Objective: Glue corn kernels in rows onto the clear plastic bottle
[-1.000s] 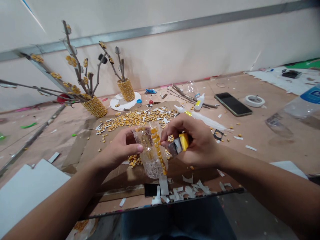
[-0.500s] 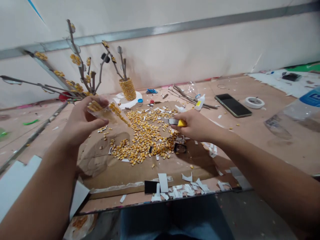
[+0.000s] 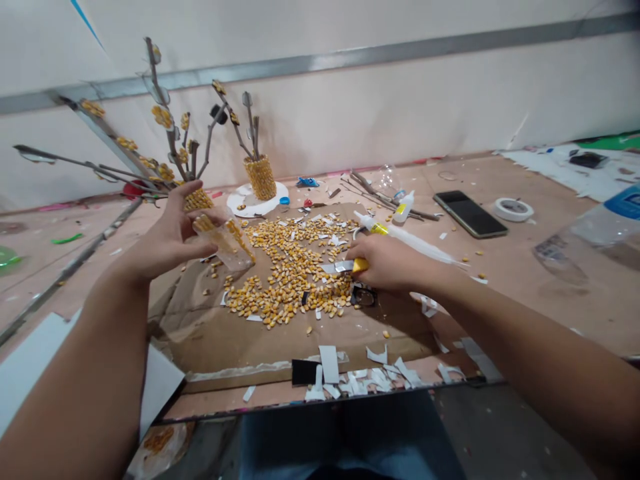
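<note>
1. Your left hand (image 3: 167,243) is holding the clear plastic cup (image 3: 231,253), which is tilting just left of the loose kernels (image 3: 287,263).
2. Your right hand (image 3: 385,260) is gripping the yellow-handled cutter (image 3: 358,265) above them.
3. Ideally, you're supporting the cup lightly, sparing its kernel rows (image 3: 241,241), and pointing the blade away from your left fingers.
</note>
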A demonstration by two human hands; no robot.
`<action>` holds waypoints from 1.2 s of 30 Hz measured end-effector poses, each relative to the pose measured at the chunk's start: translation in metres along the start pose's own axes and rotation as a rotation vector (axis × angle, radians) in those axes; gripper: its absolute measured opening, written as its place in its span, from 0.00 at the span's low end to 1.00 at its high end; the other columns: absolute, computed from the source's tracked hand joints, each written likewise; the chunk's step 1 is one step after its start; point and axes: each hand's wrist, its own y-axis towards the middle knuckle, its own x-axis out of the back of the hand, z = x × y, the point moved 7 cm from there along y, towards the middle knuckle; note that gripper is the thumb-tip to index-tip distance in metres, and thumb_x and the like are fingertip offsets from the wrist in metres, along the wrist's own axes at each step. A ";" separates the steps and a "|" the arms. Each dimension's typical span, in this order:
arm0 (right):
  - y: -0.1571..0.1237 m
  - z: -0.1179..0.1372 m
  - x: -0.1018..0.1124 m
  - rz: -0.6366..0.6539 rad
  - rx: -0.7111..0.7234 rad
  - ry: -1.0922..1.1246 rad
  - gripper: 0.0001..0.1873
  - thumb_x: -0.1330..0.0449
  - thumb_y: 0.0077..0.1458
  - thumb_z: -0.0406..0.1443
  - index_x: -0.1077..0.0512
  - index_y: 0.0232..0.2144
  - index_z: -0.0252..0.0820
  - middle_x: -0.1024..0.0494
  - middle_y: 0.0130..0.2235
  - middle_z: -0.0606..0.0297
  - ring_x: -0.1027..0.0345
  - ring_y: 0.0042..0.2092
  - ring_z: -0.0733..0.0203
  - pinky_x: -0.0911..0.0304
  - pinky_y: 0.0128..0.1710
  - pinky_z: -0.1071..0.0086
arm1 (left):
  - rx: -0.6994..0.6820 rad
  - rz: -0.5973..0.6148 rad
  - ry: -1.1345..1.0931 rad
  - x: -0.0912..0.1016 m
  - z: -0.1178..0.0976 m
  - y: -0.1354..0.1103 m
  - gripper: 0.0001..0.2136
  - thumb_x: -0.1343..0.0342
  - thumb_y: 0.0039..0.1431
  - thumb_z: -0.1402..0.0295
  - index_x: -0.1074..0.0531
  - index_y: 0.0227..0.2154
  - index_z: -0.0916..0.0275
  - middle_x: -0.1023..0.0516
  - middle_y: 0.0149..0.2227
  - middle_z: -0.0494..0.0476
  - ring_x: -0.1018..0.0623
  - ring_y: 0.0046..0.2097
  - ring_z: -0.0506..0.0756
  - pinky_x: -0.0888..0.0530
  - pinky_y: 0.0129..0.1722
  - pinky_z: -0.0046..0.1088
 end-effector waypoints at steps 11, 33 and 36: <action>0.000 0.000 -0.002 0.011 -0.092 -0.065 0.09 0.33 0.57 0.34 0.15 0.40 0.40 0.15 0.39 0.49 0.26 0.35 0.51 0.46 0.30 0.64 | -0.734 -1.007 0.022 0.017 -0.070 -0.054 0.17 0.32 0.47 0.69 0.24 0.41 0.64 0.23 0.39 0.51 0.21 0.41 0.55 0.25 0.46 0.38; -0.017 0.048 0.005 -0.244 0.232 1.007 0.07 0.28 0.55 0.38 0.19 0.32 0.40 0.23 0.29 0.69 0.34 0.31 0.66 0.41 0.31 0.70 | -0.124 -0.045 -0.321 -0.167 -0.061 -0.064 0.09 0.32 0.63 0.60 0.16 0.38 0.60 0.12 0.37 0.58 0.17 0.37 0.56 0.23 0.37 0.31; -0.017 0.046 -0.003 -0.248 0.178 1.110 0.11 0.23 0.50 0.39 0.18 0.31 0.40 0.22 0.28 0.70 0.36 0.29 0.67 0.42 0.29 0.70 | -0.129 -0.065 -0.332 -0.165 -0.060 -0.063 0.08 0.32 0.63 0.60 0.16 0.36 0.60 0.12 0.36 0.58 0.17 0.37 0.56 0.23 0.37 0.31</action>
